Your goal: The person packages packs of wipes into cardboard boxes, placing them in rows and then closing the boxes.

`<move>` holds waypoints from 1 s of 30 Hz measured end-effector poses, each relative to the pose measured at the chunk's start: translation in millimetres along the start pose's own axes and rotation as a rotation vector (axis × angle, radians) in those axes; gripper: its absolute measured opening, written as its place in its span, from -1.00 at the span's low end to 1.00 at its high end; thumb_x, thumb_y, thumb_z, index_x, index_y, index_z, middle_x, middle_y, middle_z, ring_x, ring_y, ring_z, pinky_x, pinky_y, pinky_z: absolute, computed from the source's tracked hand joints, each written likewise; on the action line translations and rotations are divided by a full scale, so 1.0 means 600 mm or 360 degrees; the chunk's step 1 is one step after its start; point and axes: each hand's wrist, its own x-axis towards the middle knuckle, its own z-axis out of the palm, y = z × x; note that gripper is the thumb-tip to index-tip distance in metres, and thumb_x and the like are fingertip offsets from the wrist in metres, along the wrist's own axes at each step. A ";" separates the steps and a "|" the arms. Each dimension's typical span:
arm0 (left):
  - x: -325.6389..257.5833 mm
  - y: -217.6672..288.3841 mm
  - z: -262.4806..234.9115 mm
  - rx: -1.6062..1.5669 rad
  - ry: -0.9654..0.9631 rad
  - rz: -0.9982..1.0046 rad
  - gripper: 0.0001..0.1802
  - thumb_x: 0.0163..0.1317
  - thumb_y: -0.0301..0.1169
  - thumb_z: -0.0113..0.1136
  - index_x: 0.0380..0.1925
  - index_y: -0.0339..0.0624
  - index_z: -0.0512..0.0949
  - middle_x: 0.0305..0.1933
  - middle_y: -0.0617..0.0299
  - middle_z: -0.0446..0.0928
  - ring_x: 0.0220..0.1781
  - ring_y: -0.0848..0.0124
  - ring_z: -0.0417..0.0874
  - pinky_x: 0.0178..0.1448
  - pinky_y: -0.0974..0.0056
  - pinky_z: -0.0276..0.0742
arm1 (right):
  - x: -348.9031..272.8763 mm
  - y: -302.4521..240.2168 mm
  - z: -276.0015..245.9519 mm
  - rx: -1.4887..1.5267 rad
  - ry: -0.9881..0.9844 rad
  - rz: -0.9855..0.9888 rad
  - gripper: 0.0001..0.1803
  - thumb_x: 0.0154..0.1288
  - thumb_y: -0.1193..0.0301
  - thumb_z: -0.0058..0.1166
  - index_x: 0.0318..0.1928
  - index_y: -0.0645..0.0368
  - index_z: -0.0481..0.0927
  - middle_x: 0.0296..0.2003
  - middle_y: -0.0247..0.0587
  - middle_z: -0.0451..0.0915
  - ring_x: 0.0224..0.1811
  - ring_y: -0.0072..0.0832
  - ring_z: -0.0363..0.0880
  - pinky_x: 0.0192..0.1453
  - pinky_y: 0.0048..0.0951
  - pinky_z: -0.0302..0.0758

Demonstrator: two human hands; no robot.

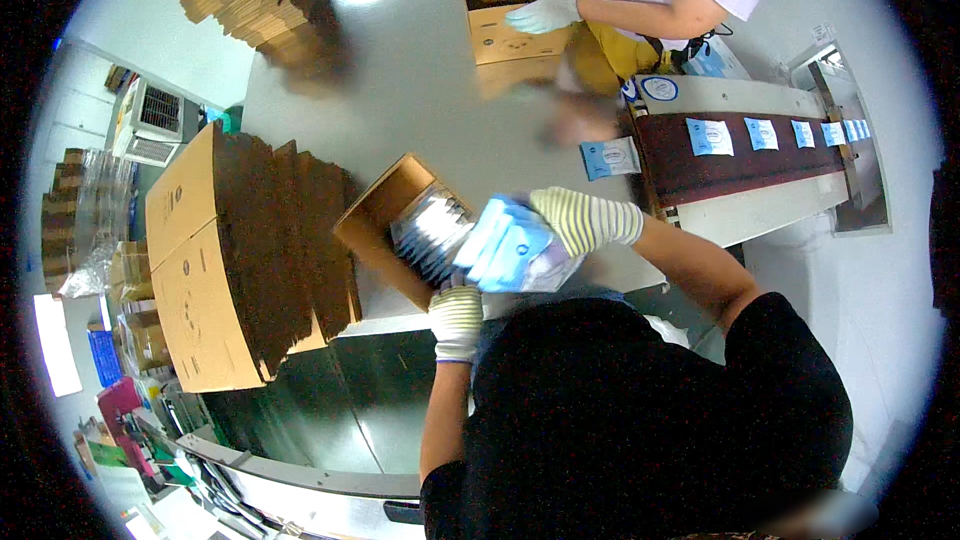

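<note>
My right hand [588,221], in a striped yellow-and-white glove, is closed on a stack of blue-and-white packets [525,248] tilted over the near right side of an open cardboard box [366,223]. Inside the box a row of silvery packets [428,230] stands on edge. My left hand [456,324], in a matching glove, grips the box at its near corner, beside the lower end of the held stack. Its fingertips are partly hidden. One loose blue packet [611,158] lies beyond my right hand, at the end of a conveyor.
Several packets ride the dark conveyor belt [745,175] at the right. Folded cartons [190,260] stand on the left, with another carton stack [255,0] at the far left. Across the grey table [400,50], a co-worker's gloved hands [545,10] are at another open box [520,37].
</note>
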 end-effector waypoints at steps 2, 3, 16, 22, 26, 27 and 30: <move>-0.007 -0.025 0.114 -0.0324 0.0681 -0.0185 -0.75 0.19 -0.26 -0.08 -0.35 -0.06 0.59 -0.41 0.12 0.61 -0.37 0.21 0.62 -0.32 0.09 0.50 | 0.056 -0.097 -0.006 -0.0138 0.0029 -0.0438 -0.23 -0.23 0.16 0.37 0.01 0.29 0.39 -0.24 0.04 0.54 -0.20 -0.07 0.55 -0.11 -0.23 0.49; -0.004 -0.017 0.126 -0.0495 0.0589 -0.0403 -0.75 0.20 -0.28 -0.09 -0.40 -0.06 0.59 -0.46 0.14 0.61 -0.39 0.21 0.62 -0.33 0.08 0.49 | 0.096 -0.127 0.004 -0.0192 -0.0040 -0.0371 -0.26 -0.23 0.19 0.36 0.00 0.26 0.39 -0.24 0.02 0.54 -0.20 -0.09 0.55 -0.11 -0.22 0.48; -0.049 -0.004 0.002 -0.0129 0.0387 0.0070 -0.78 0.06 -0.25 0.03 -0.32 -0.07 0.52 -0.30 0.09 0.58 -0.32 0.21 0.58 -0.28 0.13 0.46 | 0.217 -0.058 0.111 -0.0942 0.0124 -0.0326 -0.62 0.16 0.20 0.02 -0.11 0.22 0.49 -0.28 0.00 0.58 -0.20 -0.11 0.58 -0.11 -0.15 0.51; -0.037 -0.010 -0.028 -0.0385 0.0438 0.0241 -0.83 -0.03 -0.36 0.06 -0.38 -0.09 0.49 -0.44 0.11 0.53 -0.34 0.17 0.56 -0.27 0.08 0.46 | 0.048 -0.026 0.160 -0.1264 -0.0318 -0.0563 -0.53 0.11 -0.01 0.03 -0.26 0.17 0.53 -0.46 -0.13 0.55 -0.30 -0.19 0.55 0.03 -0.19 0.37; -0.055 -0.023 -0.100 -0.0389 0.0425 0.0405 -0.71 -0.03 -0.39 0.09 -0.23 -0.09 0.48 -0.19 0.10 0.50 -0.03 0.13 0.49 0.01 0.06 0.40 | 0.037 -0.017 0.222 -0.1115 -0.0137 -0.0291 -0.82 0.17 0.38 -0.15 -0.27 0.11 0.50 -0.50 -0.22 0.54 -0.37 -0.30 0.55 -0.09 -0.25 0.42; -0.063 -0.028 -0.122 -0.0387 0.0625 0.0465 -0.65 -0.02 -0.39 0.11 -0.15 -0.10 0.48 -0.13 0.10 0.49 0.04 0.10 0.46 0.06 0.06 0.39 | 0.037 -0.005 0.239 -0.1050 -0.0046 -0.0325 -0.82 0.18 0.37 -0.15 -0.28 0.11 0.50 -0.48 -0.22 0.55 -0.36 -0.30 0.55 -0.12 -0.25 0.42; -0.116 -0.068 -0.159 -0.0247 0.0968 0.0135 -0.60 0.04 -0.40 0.14 -0.05 -0.11 0.45 0.00 0.10 0.46 0.12 0.06 0.41 0.18 -0.01 0.33 | 0.046 0.002 0.253 -0.0985 -0.0123 -0.0201 -0.78 0.23 0.36 -0.18 -0.22 0.12 0.52 -0.39 -0.15 0.59 -0.28 -0.25 0.57 -0.18 -0.22 0.44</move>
